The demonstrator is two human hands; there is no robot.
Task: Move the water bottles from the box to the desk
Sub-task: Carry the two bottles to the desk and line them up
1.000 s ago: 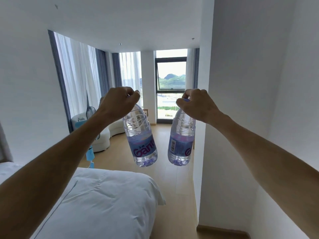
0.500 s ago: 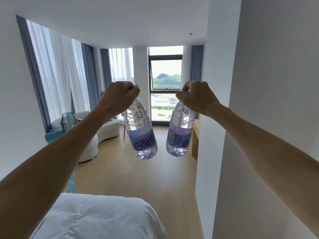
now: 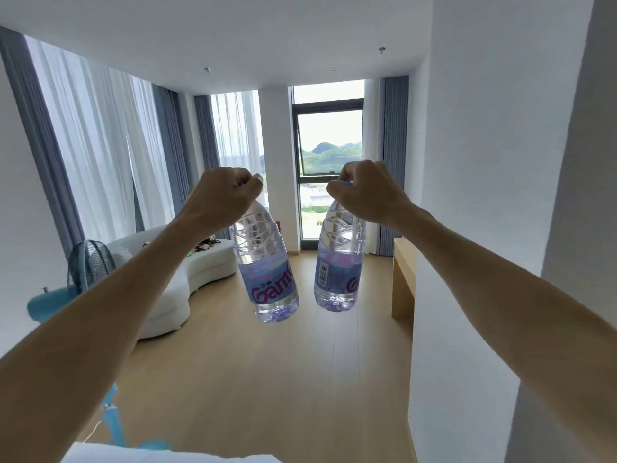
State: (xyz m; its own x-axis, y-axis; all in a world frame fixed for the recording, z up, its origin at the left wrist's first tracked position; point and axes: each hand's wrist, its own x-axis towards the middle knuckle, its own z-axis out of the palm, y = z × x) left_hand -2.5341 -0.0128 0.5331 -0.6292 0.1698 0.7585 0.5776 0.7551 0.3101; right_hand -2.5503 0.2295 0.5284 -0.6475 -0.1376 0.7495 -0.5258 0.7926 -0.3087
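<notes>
Two clear water bottles with purple labels hang in front of me at chest height. My left hand [image 3: 222, 197] grips the cap of the left bottle [image 3: 265, 265], which tilts a little to the right at its base. My right hand [image 3: 367, 192] grips the top of the right bottle [image 3: 339, 262], which hangs nearly upright. The bottles are a small gap apart. A light wooden desk [image 3: 402, 279] shows at the right, partly hidden behind a white wall corner. The box is not in view.
A white wall corner [image 3: 467, 262] stands close on my right. A white curved sofa [image 3: 173, 285] and a blue fan [image 3: 88, 265] are at the left. The white bed's edge [image 3: 167, 457] sits at the bottom. Wooden floor [image 3: 267, 379] runs ahead toward the window [image 3: 329, 145].
I have moved forward past the bed, which has dropped to the bottom edge. The desk has come into view at the right. Both hands still hold their bottles at the same height.
</notes>
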